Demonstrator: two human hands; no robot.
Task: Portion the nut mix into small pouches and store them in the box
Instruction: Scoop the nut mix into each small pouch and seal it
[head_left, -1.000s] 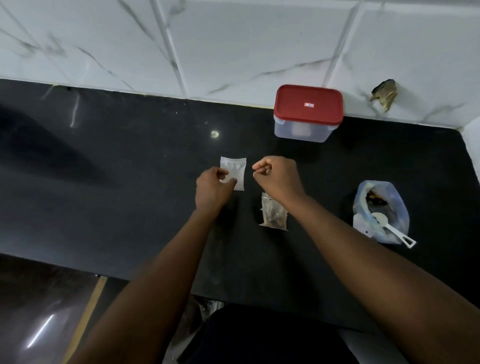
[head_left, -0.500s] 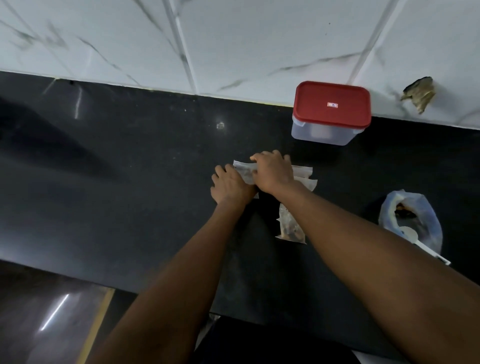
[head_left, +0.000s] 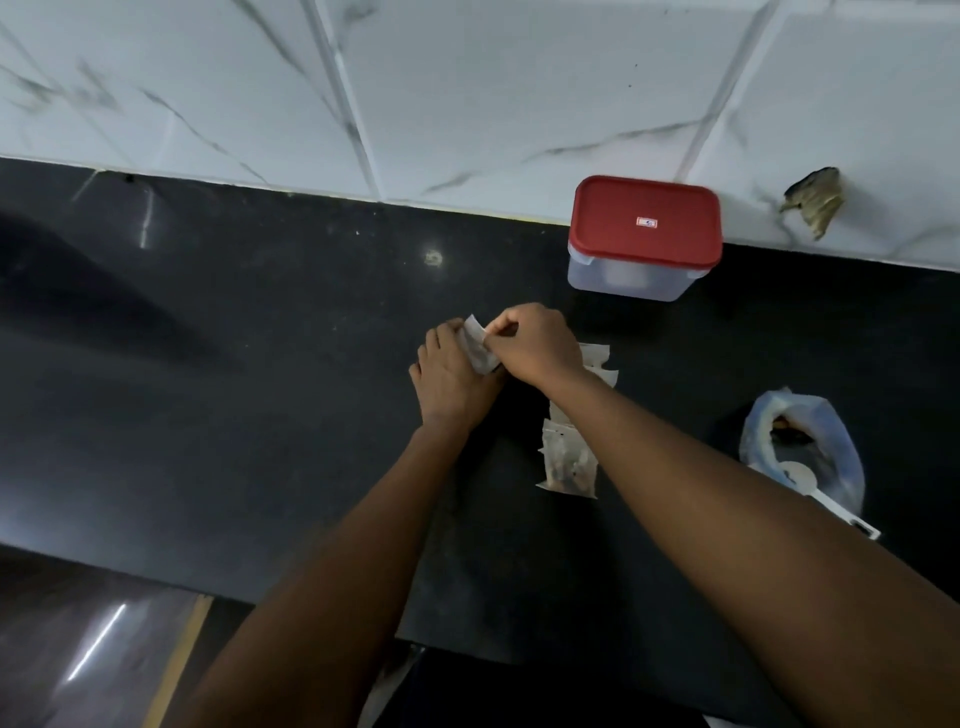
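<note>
An empty small clear pouch is held between both hands over the black counter. My left hand grips its left side and my right hand pinches its upper edge. More empty pouches lie just right of my right hand. A filled pouch of nut mix lies nearer me, partly under my right forearm. The nut mix bag with a white scoop in it sits at the right. The box with a red lid stands shut against the wall.
A white marble-tiled wall backs the counter. A damaged patch marks the wall at the right. The counter's front edge runs along the lower left, with floor below it.
Both hands pressed on the flat pouches half a second ago. Now they have lifted one empty pouch and hold it between them. The camera has shifted slightly left.
</note>
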